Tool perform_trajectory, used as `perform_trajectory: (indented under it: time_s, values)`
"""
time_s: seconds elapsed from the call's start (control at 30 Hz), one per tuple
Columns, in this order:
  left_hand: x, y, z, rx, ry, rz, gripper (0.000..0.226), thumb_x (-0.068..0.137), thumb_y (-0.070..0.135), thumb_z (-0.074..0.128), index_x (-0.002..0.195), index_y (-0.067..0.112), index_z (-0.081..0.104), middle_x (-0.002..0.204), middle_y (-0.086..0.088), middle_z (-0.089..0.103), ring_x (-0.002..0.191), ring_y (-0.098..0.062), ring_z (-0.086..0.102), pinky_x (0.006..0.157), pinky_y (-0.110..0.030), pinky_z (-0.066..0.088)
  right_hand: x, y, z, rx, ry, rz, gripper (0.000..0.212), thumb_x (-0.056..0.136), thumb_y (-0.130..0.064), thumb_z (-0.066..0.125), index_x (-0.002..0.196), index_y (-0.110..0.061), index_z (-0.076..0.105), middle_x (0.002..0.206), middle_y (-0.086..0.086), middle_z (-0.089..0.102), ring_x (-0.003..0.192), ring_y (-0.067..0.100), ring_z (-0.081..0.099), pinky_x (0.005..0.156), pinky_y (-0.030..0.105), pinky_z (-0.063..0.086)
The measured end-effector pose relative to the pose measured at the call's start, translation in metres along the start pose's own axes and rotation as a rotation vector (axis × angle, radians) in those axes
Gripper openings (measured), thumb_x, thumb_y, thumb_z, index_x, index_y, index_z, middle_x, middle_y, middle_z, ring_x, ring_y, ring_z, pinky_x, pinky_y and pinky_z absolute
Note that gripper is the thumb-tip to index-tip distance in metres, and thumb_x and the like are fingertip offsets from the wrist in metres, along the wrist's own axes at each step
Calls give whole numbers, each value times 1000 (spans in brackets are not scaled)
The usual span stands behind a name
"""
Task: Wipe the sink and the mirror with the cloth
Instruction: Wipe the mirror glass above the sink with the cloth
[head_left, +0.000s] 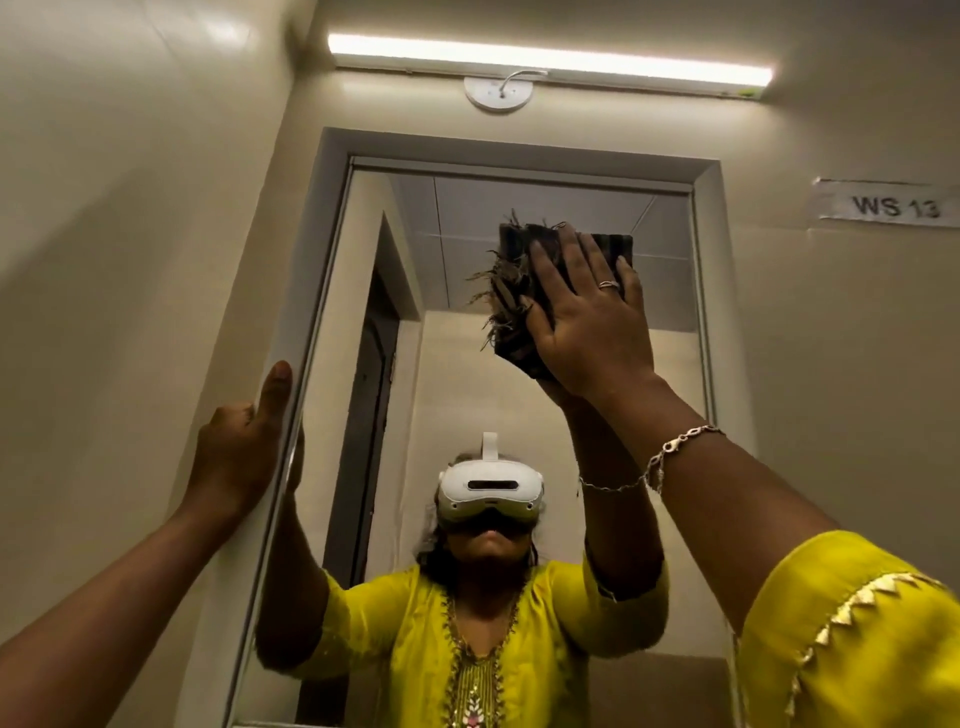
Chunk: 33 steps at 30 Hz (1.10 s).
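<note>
A tall mirror (467, 364) in a pale frame fills the wall in front of me. My right hand (587, 317) is raised high and presses a dark, frayed cloth (514, 291) flat against the upper right part of the glass, fingers spread over it. My left hand (244, 447) rests on the mirror's left frame edge at mid height, thumb pointing up, holding nothing else. The glass reflects a person in a yellow top with a white headset. The sink is out of view.
A lit tube light (550, 57) runs along the wall above the mirror, with a round white fitting (497, 93) under it. A paper label reading WS 13 (893, 205) is stuck to the wall at right. A beige side wall stands close on the left.
</note>
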<state>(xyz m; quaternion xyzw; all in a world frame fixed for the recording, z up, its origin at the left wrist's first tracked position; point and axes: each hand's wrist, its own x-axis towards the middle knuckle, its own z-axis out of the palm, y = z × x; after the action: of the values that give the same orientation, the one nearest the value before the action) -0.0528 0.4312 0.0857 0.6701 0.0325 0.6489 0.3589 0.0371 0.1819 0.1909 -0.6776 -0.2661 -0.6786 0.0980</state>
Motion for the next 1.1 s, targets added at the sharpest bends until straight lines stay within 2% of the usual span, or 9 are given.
perform_trajectory:
  time_s: [0.27,0.4,0.6,0.83,0.97,1.1]
  values:
    - [-1,0,0,29,4,-7,62,90,52,27,60,0,46,55,-16,44,50,-21,43,54,-22,29,-2,64,-17,-65,-1,109,63,87,-44,18,147,-25,19,157,6,11,144,24,8,116,41,3]
    - [2,-4,0,32,-10,-12,72,78,64,23,65,-1,50,61,-22,47,58,-28,47,55,-26,32,-9,66,-16,-70,38,157,61,88,-44,19,146,-24,22,156,7,14,144,25,9,116,43,4]
    - [2,-6,0,28,4,-23,69,79,64,23,65,0,48,63,-22,47,60,-28,46,55,-27,31,-21,41,-9,-53,66,340,64,87,-43,14,147,-22,18,157,11,9,145,28,3,115,43,-3]
    - [0,-1,0,36,29,-30,64,92,50,28,78,-6,55,58,-12,42,51,-19,39,53,-22,28,-23,-8,1,-24,50,346,64,89,-44,11,148,-20,13,157,13,5,144,30,1,115,47,-2]
    - [1,-3,0,7,22,-22,60,91,51,28,64,1,48,56,-12,45,50,-20,43,53,-22,32,-17,-43,10,-16,52,317,63,89,-44,11,148,-20,12,157,13,5,144,31,0,114,47,-2]
    - [3,-6,0,3,22,-25,60,90,53,28,59,5,45,54,-10,44,48,-20,42,51,-24,31,-10,-80,16,6,48,296,63,90,-45,11,148,-20,11,157,13,3,144,32,-2,114,47,-4]
